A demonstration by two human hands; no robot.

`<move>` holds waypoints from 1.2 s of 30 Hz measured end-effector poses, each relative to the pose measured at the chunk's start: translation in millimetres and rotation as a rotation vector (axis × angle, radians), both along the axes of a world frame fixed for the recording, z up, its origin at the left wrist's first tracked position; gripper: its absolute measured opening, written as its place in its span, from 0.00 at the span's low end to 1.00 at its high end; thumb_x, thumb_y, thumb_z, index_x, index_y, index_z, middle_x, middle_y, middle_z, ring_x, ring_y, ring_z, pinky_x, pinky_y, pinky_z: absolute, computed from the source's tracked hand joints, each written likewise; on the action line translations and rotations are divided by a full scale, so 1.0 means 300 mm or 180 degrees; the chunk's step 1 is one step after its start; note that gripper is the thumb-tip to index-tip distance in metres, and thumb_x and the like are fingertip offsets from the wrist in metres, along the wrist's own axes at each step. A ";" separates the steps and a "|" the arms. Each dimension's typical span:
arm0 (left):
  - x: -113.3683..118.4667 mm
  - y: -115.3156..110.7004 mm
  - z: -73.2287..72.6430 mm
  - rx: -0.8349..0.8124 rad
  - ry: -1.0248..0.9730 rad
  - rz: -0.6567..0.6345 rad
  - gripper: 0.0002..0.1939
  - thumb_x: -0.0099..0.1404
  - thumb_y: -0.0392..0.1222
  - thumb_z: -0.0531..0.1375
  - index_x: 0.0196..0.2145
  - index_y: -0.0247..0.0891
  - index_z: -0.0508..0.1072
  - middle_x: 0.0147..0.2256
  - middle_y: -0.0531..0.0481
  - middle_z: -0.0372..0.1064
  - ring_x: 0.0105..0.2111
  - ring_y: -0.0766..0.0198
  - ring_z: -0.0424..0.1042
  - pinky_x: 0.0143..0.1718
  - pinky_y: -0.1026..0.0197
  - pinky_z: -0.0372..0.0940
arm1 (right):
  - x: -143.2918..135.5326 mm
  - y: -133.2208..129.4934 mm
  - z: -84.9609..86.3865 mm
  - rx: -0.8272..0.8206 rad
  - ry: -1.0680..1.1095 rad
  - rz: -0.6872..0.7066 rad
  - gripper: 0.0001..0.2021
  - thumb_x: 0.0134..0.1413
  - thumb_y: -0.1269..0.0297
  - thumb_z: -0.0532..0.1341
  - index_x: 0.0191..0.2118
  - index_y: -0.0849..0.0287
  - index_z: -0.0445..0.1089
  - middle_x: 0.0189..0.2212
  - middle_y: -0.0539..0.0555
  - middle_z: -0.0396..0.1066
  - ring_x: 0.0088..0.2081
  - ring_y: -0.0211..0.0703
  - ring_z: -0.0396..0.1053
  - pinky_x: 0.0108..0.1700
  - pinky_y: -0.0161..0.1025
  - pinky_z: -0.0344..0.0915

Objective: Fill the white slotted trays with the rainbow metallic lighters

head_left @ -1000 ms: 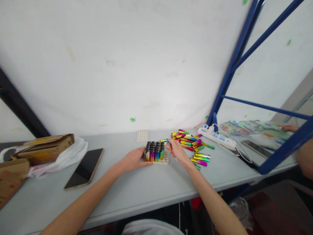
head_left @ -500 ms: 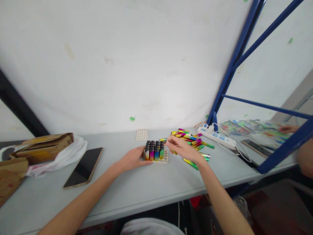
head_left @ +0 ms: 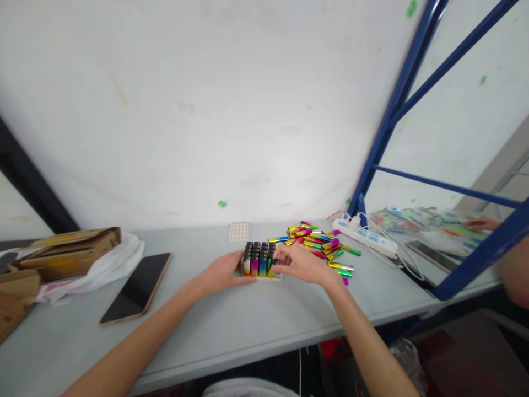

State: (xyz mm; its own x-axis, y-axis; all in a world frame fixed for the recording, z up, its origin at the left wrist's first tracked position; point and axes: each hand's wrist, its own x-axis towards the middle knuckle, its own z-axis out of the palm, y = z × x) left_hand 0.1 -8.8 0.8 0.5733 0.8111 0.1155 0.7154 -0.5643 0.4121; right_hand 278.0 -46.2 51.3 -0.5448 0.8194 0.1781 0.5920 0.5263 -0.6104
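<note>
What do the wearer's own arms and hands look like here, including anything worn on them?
The left hand and right hand are bare, with no gloves. The left forearm and right forearm show no sleeves, watch or bracelet, and no visible markings or cables. Rings or nail details are too small to tell.

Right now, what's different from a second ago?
The right hand has moved left and nearer the body, to the right end of the standing lighters, where it appears to pinch one. The left hand stays beside them; the phone and small white tray look unmoved.
</note>
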 end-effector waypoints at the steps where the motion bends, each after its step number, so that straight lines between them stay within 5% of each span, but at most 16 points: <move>1: 0.000 0.001 -0.001 0.0006 0.0014 0.0005 0.27 0.63 0.62 0.65 0.49 0.38 0.72 0.45 0.42 0.77 0.42 0.48 0.77 0.45 0.53 0.68 | -0.003 -0.002 0.001 -0.0001 -0.0022 0.0012 0.06 0.62 0.63 0.67 0.42 0.58 0.72 0.28 0.49 0.77 0.31 0.43 0.74 0.35 0.36 0.63; 8: 0.000 0.004 -0.006 0.0011 0.0030 -0.0001 0.26 0.63 0.61 0.65 0.48 0.38 0.72 0.45 0.42 0.77 0.41 0.49 0.76 0.44 0.54 0.68 | -0.045 0.006 -0.025 0.0274 -0.0250 -0.0588 0.10 0.59 0.60 0.71 0.32 0.60 0.73 0.27 0.52 0.79 0.30 0.42 0.74 0.32 0.35 0.58; 12: 0.002 -0.002 0.003 0.0010 0.0017 0.0019 0.25 0.62 0.61 0.65 0.47 0.38 0.73 0.44 0.42 0.77 0.41 0.48 0.76 0.43 0.54 0.68 | -0.045 0.026 -0.048 0.0167 -0.0265 -0.0431 0.18 0.58 0.52 0.70 0.25 0.60 0.72 0.23 0.52 0.76 0.25 0.40 0.69 0.28 0.35 0.55; 17: 0.002 -0.005 0.016 -0.0085 -0.0020 -0.0033 0.28 0.62 0.63 0.65 0.50 0.38 0.72 0.44 0.43 0.77 0.41 0.49 0.76 0.42 0.55 0.67 | 0.049 0.050 -0.044 -0.0236 0.0086 -0.0109 0.16 0.58 0.49 0.69 0.33 0.59 0.77 0.26 0.50 0.77 0.28 0.41 0.72 0.29 0.34 0.59; 22: -0.004 0.006 0.021 -0.0166 -0.0071 -0.0079 0.30 0.62 0.63 0.65 0.51 0.38 0.72 0.43 0.44 0.78 0.40 0.50 0.75 0.41 0.55 0.67 | 0.141 0.130 -0.095 0.0472 0.0395 -0.0616 0.12 0.66 0.59 0.62 0.38 0.60 0.79 0.35 0.56 0.81 0.36 0.45 0.76 0.40 0.39 0.69; 25: -0.012 0.012 0.021 -0.0196 -0.0067 -0.0124 0.29 0.61 0.64 0.66 0.49 0.38 0.72 0.42 0.45 0.78 0.39 0.50 0.75 0.40 0.56 0.66 | 0.129 0.209 -0.140 0.0746 0.0386 -0.0865 0.11 0.66 0.65 0.60 0.48 0.61 0.78 0.46 0.61 0.81 0.46 0.50 0.78 0.52 0.45 0.71; 29: -0.018 0.016 0.021 -0.0241 -0.0084 -0.0123 0.29 0.60 0.64 0.66 0.48 0.38 0.72 0.40 0.45 0.77 0.37 0.52 0.75 0.39 0.58 0.66 | 0.058 0.310 -0.177 0.0975 -0.0529 -0.0598 0.20 0.60 0.73 0.63 0.58 0.61 0.75 0.61 0.64 0.72 0.63 0.54 0.69 0.66 0.49 0.62; 36: -0.017 0.009 0.017 -0.0222 -0.0137 -0.0153 0.29 0.60 0.62 0.67 0.49 0.39 0.72 0.44 0.44 0.78 0.40 0.50 0.76 0.41 0.57 0.67 | 0.012 0.367 -0.208 0.0956 -0.0983 -0.0725 0.15 0.63 0.72 0.60 0.52 0.60 0.78 0.51 0.64 0.78 0.57 0.55 0.73 0.62 0.49 0.63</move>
State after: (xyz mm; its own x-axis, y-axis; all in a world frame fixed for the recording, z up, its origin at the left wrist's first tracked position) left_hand -4.9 -6.2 5.7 0.6075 0.7897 0.0852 0.6689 -0.5665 0.4814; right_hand 281.7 64.0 -11.1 -0.4223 0.8611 0.2831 0.8421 0.4882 -0.2290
